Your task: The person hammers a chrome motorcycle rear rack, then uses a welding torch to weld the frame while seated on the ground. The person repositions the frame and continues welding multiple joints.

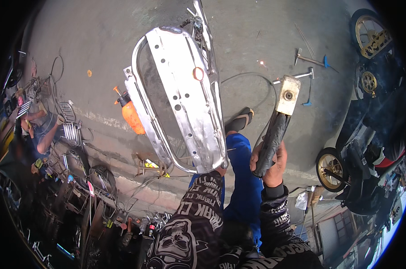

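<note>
A shiny metal tube frame with a flat, drilled plate across it stands tilted up in front of me. My left hand holds its near right corner; most of the fingers are hidden behind the tubing. In my right hand is a welding electrode holder, gripped by its black, tape-wrapped handle. Its worn, pale head points away from me, to the right of the frame and apart from it. A small round opening shows in that head.
An orange pump sprayer stands left of the frame. On the floor at right lie a hammer, a T-handle wrench and thin rods. A bright glowing spot is nearby. Motorcycle wheels line the right; cables and metal parts crowd the left.
</note>
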Demonstrator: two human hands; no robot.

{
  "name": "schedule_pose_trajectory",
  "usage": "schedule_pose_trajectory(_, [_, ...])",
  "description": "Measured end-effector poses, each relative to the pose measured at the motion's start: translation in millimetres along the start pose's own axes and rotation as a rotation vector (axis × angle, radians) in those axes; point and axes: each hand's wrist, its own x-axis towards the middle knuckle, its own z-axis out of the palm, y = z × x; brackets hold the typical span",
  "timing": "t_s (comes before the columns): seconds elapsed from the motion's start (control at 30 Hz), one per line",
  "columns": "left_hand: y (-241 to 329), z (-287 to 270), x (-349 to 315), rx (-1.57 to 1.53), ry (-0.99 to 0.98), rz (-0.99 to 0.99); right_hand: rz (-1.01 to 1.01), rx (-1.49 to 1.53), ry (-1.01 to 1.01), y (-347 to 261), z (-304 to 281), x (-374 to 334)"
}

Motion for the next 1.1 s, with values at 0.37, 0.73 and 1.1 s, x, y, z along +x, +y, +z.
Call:
schedule_pose_trajectory(0.37, [-5.0,9.1,-5.5,0.125,0.153,0.059,0.361,-0.026,0.315,31.1,-129.1,38.4])
schedule_pose_trajectory(0.73, [-1.0,-7.8,-5.9,0.114,0.21,0.096,0.291,-0.201,0.04,-26.6,-151.2,48.0])
schedule_pose_trajectory(1.1, [-20.5,5.8,-22.2,0.263,0.365,0.214,0.127,-1.029,0.373,-72.9,-136.1,107.0])
